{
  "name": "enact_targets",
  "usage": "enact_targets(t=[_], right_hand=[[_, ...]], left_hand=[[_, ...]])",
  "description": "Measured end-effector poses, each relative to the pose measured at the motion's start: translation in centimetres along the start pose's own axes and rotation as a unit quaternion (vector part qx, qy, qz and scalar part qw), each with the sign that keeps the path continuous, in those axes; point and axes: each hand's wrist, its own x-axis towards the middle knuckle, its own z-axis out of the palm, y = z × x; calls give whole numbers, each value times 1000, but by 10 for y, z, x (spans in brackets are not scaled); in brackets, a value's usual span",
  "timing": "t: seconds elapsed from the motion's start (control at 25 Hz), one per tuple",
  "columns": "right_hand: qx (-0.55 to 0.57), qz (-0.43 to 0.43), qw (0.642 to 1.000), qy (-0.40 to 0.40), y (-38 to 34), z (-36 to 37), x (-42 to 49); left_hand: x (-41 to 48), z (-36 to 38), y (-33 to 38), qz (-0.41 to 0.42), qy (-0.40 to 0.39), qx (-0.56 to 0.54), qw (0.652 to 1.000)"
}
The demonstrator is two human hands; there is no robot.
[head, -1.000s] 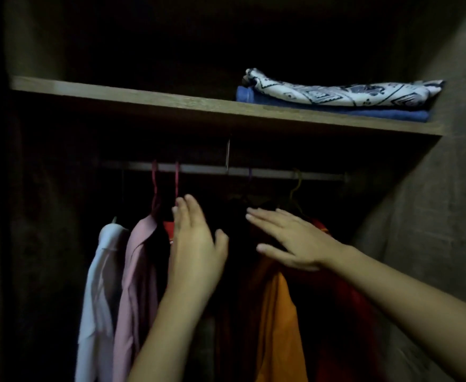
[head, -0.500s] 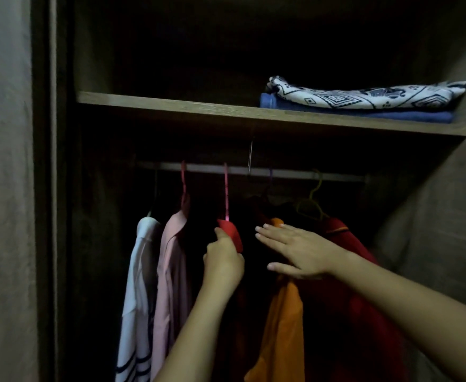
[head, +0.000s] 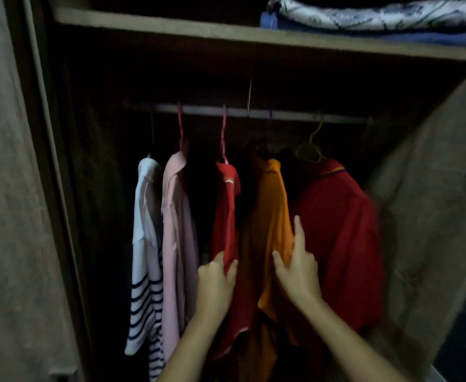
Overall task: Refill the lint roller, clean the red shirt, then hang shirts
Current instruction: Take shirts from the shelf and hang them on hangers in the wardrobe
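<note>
Inside a dark wardrobe, a red shirt [head: 226,213] hangs on a pink hanger [head: 223,133] from the rail [head: 287,114]. My left hand [head: 217,282] pinches this shirt's front edge low down. To its right hangs an orange shirt [head: 271,216]; my right hand [head: 298,268] rests on it with the fingers spread, forefinger pointing up. A second, wider red shirt [head: 339,232] hangs at the far right on a yellow hanger [head: 310,150].
A white shirt with dark stripes [head: 143,244] and a pale pink shirt [head: 176,230] hang at the left. Folded patterned and blue cloths [head: 378,17] lie on the shelf [head: 171,24] above. Wardrobe walls close in left and right.
Both hands have dropped from the collars to the lower part of the shirts. My left hand now grips the red shirt's edge. The camera has tilted down and moved closer.
</note>
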Motion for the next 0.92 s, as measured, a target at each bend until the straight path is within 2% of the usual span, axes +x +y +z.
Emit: enact_targets(t=[0.08,0.16,0.2,0.28,0.32,0.4,0.48,0.6,0.72,0.8,0.92], right_hand=[[0,19,999,-46,25,17,-40],[14,50,994,-94,47,26,-72],[31,70,993,-86,56,25,-82],[51,97,993,-48,69,13,-88],[49,89,993,-64,72,5,-89],[40,42,986,-155,70,-10,-92],[30,0,982,-188,62,-21,-95],[17,-63,990,-126,42,-34,-103],[30,-120,991,-59,19,-32,-122],[48,-142,987,-62,4,-18,-142],[26,-135,982,-131,-7,10,-185]], left_hand=[[-30,15,-20,-15,-34,38,999],[-64,24,-28,-19,-111,94,989],[-77,23,-28,-30,-126,113,985],[-91,17,-27,-66,-96,109,987],[-94,16,-28,-73,-82,114,987],[-97,12,-23,-75,-91,148,982],[-101,8,-10,-77,-76,125,986],[-109,-10,10,-65,-7,58,996],[-115,-30,13,-47,35,76,995],[-122,-44,3,-21,43,107,993],[-140,-66,-21,-41,33,150,987]])
